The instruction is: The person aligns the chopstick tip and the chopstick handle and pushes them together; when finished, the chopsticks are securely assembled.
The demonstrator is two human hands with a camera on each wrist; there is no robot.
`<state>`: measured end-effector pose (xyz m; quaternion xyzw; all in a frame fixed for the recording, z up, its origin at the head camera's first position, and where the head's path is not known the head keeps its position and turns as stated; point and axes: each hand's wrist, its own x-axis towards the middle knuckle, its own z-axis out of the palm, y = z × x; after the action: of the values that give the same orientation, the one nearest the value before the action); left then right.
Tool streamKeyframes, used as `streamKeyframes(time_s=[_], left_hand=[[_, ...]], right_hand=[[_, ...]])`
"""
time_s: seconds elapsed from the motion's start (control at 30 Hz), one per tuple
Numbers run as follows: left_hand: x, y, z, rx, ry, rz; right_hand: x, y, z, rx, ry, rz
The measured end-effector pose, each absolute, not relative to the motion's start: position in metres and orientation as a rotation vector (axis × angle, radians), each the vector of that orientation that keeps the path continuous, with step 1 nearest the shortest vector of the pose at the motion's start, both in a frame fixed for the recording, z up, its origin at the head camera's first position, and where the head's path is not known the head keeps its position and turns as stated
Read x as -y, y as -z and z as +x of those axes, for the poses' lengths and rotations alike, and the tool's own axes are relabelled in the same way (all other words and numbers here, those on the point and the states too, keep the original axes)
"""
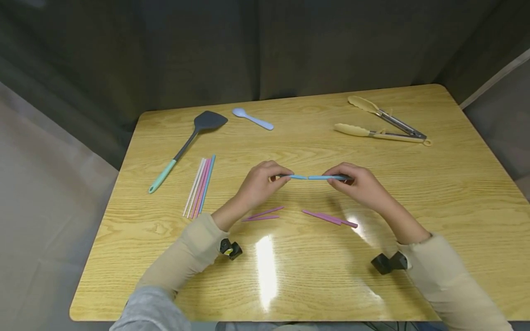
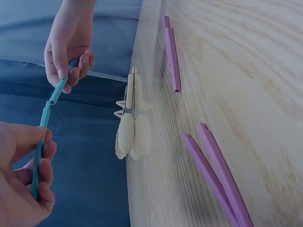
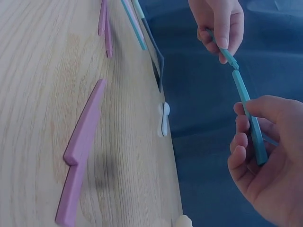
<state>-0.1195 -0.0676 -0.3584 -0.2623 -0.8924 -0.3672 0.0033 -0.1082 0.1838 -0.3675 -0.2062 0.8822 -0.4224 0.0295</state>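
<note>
My left hand pinches a short blue chopstick piece between thumb and fingers. Opposite it, my right hand holds another blue chopstick piece, its rear part lying along the curled fingers. The two inner ends almost meet, at a slight angle, above the table; a notched end shows on the left piece in the right wrist view. Behind the right piece, a thin blue sliver shows within the right hand. Below the hands lie pink chopstick pieces, a spread pair at left and an overlapping pair at right.
Left of the hands, white, pink and blue chopsticks lie side by side. A spatula with a mint handle lies beyond them. A pale blue spoon is at the back, and yellow-tipped tongs lie spread at the back right.
</note>
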Motion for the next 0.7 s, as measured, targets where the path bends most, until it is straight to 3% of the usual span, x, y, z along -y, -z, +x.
streamKeyframes(time_s=[0.7], left_hand=[[0.0621,0.3595,-0.1151,2.769,1.292,-0.756]], right_hand=[[-0.1769,0.3658,-0.1043,-2.774,1.389,-0.685]])
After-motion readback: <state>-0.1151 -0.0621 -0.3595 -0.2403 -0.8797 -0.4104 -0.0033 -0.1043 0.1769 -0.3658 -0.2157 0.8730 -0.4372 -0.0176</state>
